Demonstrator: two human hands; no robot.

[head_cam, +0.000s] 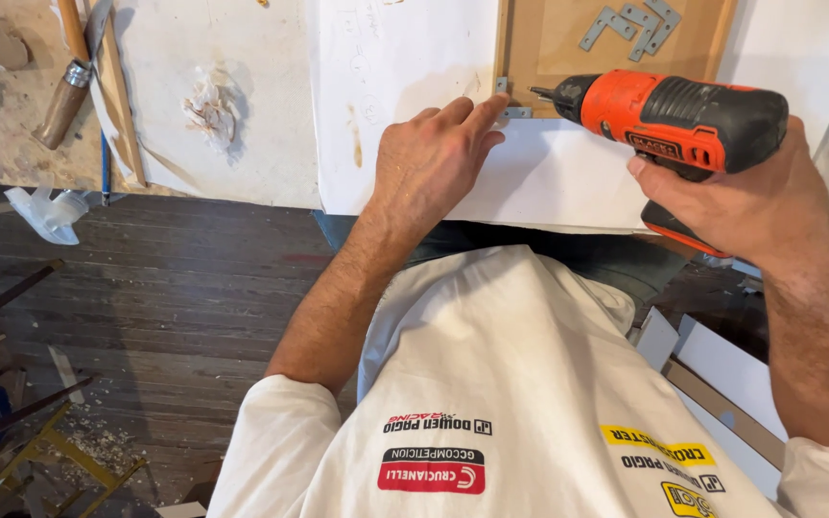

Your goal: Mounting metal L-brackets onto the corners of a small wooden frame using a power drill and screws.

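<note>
My right hand (750, 206) grips an orange and black cordless drill (674, 115), its bit pointing left at a small grey metal corner bracket (512, 100) on the lower left corner of a wooden frame (503, 43). My left hand (434, 163) lies flat on a white sheet (558, 177), index finger stretched out and touching the bracket beside the drill tip. Several more grey metal brackets (630, 26) lie loose on the brown backing board inside the frame.
A white-covered worktable (232, 153) carries a crumpled tissue (209, 105) and a wooden-handled tool (67, 91) at the far left. A clear plastic piece (50, 213) sits by the table's edge. Dark plank floor (146, 307) below, with yellow bars and shavings at lower left.
</note>
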